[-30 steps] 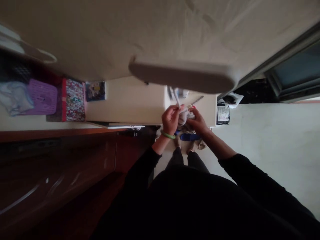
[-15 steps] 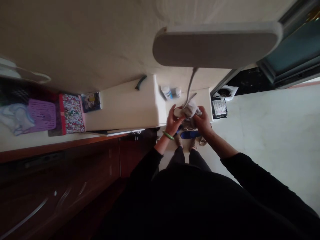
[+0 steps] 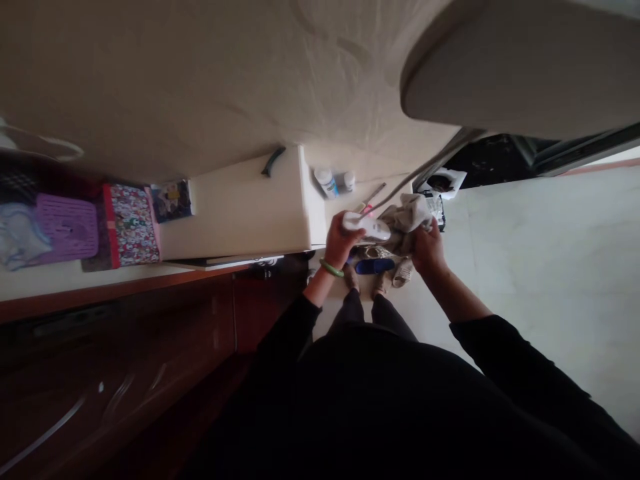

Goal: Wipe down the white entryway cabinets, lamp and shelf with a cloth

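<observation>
My left hand [image 3: 341, 241], with a green bangle at the wrist, is closed around the white oval base of a desk lamp [image 3: 367, 228]. A thin bent neck rises from that base to the lamp's big rounded head [image 3: 520, 67], which looms close at the upper right. Bunched in my right hand [image 3: 429, 248] is a greyish-white cloth [image 3: 407, 217], just right of the base. Whether the cloth touches the base I cannot tell. Both hands are above the low end of a white surface.
Two white bottles [image 3: 326, 181] stand against the wall. A dark curved object [image 3: 273, 161] lies on the higher white top [image 3: 235, 220]. Further left are a patterned box [image 3: 134, 225] and a purple basket [image 3: 67, 227]. Blue slippers [image 3: 375, 267] are on the floor near my feet.
My right hand has moved right with the cloth, away from my left hand, uncovering the lamp's base. The lamp head has swung right and come closer to the camera.
</observation>
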`<action>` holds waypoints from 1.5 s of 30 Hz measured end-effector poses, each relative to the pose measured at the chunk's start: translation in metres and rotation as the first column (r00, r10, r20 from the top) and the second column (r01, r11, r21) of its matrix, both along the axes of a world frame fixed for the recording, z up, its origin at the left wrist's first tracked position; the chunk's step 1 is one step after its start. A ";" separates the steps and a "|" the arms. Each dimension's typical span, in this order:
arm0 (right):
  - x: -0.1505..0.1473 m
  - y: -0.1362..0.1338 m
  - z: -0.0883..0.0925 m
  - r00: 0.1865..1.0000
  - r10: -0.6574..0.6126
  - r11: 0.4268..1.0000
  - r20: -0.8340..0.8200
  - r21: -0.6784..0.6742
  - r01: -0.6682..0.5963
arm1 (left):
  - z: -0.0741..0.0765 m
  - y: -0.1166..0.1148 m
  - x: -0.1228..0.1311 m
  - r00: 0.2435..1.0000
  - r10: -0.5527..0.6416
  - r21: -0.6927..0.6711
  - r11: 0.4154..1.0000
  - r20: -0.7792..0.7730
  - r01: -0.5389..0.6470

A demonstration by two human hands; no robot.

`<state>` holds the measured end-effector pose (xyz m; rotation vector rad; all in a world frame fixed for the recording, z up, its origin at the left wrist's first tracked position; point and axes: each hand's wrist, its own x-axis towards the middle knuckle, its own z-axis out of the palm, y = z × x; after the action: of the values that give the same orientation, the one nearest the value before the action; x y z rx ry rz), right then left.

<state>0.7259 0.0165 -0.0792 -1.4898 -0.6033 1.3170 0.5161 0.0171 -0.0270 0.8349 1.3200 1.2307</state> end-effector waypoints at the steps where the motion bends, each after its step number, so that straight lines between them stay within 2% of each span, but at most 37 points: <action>1: 0.008 -0.002 0.005 0.999 0.031 0.999 -0.008 0.016 -0.031 | -0.002 0.001 -0.002 1.000 0.003 -0.011 1.000 0.005 -0.003; 3: 0.020 -0.007 0.021 0.987 0.158 0.984 0.012 0.079 -0.158 | -0.004 0.001 -0.003 1.000 0.005 -0.032 0.999 0.025 -0.004; 4: 0.023 -0.009 0.031 0.964 0.261 0.956 0.048 0.129 -0.265 | -0.005 0.000 -0.001 0.999 0.001 -0.035 0.999 0.036 0.000; 6: 0.020 -0.011 0.051 0.862 0.473 0.835 0.183 0.219 -0.505 | -0.005 -0.001 0.004 0.998 -0.026 -0.024 0.999 0.061 0.027; 8: 0.011 -0.009 0.064 0.735 0.589 0.712 0.336 0.215 -0.669 | -0.001 -0.003 0.011 0.994 -0.069 -0.003 0.998 0.084 0.070; 10: 0.002 -0.004 0.068 0.665 0.620 0.675 0.418 0.149 -0.723 | 0.004 -0.006 0.014 0.984 -0.142 0.007 0.990 0.110 0.142; 13: -0.002 0.005 0.061 0.638 0.640 0.652 0.428 0.136 -0.746 | 0.011 -0.011 0.014 0.953 -0.266 -0.003 0.963 0.147 0.269; 17: 0.010 0.015 0.051 0.637 0.698 0.608 0.327 0.199 -0.768 | 0.011 -0.018 0.013 0.941 -0.278 -0.013 0.958 0.193 0.285; 19: 0.016 0.018 0.049 0.637 0.730 0.614 0.249 0.171 -0.770 | 0.010 -0.021 0.014 0.937 -0.276 -0.020 0.958 0.217 0.286; 21: 0.020 0.021 0.047 0.659 0.732 0.644 0.173 0.140 -0.752 | 0.010 -0.022 0.013 0.933 -0.284 -0.033 0.954 0.222 0.298; 25: 0.023 0.025 0.044 0.741 0.661 0.733 0.122 0.106 -0.672 | 0.016 -0.018 0.007 0.925 -0.313 -0.053 0.942 0.215 0.331; 28: 0.026 0.033 0.047 0.810 0.577 0.810 0.106 0.054 -0.584 | 0.022 -0.014 0.003 0.887 -0.392 -0.084 0.903 0.242 0.422; 30: 0.027 0.041 0.055 0.802 0.597 0.802 -0.029 0.059 -0.595 | 0.023 -0.012 0.003 0.856 -0.436 -0.113 0.870 0.277 0.479; 31: 0.027 0.045 0.061 0.754 0.647 0.763 -0.119 0.079 -0.642 | 0.023 -0.011 0.005 0.843 -0.450 -0.129 0.855 0.293 0.502; 32: 0.026 0.049 0.066 0.674 0.711 0.700 -0.201 0.111 -0.705 | 0.022 -0.010 0.007 0.837 -0.457 -0.143 0.846 0.302 0.513; 35: 0.020 0.061 0.079 0.385 0.865 0.459 -0.322 0.197 -0.866 | 0.018 -0.010 0.013 0.844 -0.442 -0.157 0.850 0.304 0.503; 36: 0.018 0.063 0.080 0.325 0.885 0.406 -0.332 0.212 -0.889 | 0.017 -0.011 0.014 0.851 -0.427 -0.150 0.861 0.306 0.486; 37: 0.016 0.064 0.080 0.299 0.895 0.382 -0.332 0.223 -0.897 | 0.016 -0.013 0.015 0.857 -0.410 -0.141 0.872 0.311 0.468; 39: 0.015 0.063 0.075 0.330 0.892 0.402 -0.308 0.213 -0.890 | 0.015 -0.017 0.015 0.863 -0.383 -0.133 0.886 0.330 0.444; 42: 0.020 0.051 0.061 0.517 0.824 0.548 -0.231 0.097 -0.831 | 0.019 -0.021 0.010 0.888 -0.329 -0.135 0.912 0.321 0.387; 45: 0.031 0.035 0.056 0.687 0.709 0.687 -0.157 -0.066 -0.724 | 0.025 -0.018 0.002 0.941 -0.199 -0.099 0.967 0.274 0.234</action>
<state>0.7564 0.0512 -0.0237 -1.2868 -1.1213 2.0684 0.5183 -0.0009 -0.0021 0.6782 1.0520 1.0290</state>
